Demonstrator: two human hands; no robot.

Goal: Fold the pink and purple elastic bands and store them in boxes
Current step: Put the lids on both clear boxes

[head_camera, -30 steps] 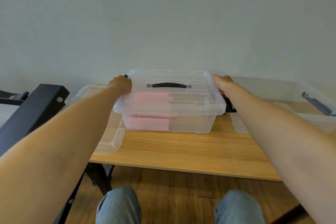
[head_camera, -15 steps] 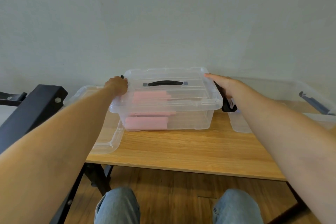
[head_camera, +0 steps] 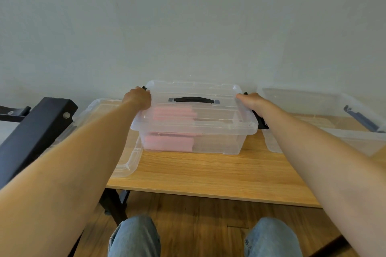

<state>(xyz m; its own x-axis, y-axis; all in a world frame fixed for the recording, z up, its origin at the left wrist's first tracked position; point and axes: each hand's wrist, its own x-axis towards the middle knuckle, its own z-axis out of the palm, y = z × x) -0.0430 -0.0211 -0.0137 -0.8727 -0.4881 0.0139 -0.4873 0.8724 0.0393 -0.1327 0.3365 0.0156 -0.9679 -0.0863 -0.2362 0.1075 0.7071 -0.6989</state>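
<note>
Both hands clamp the lidded clear box (head_camera: 194,119) at its ends: the left hand (head_camera: 139,98) curls over the left latch, the right hand (head_camera: 249,100) presses the right one. Folded pink bands (head_camera: 169,142) lie inside, at the table's (head_camera: 208,173) back edge. Uneven latch pressure could, I judge, skew the lid or slide the box into the open box (head_camera: 334,123) on its right.

Both forearms are bare from the frame's edge to the wrists, with no sleeves, watch or rings visible. The left hand (head_camera: 138,98) and right hand (head_camera: 249,100) wear no gloves. Light blue denim jeans (head_camera: 134,236) cover both knees.
</note>
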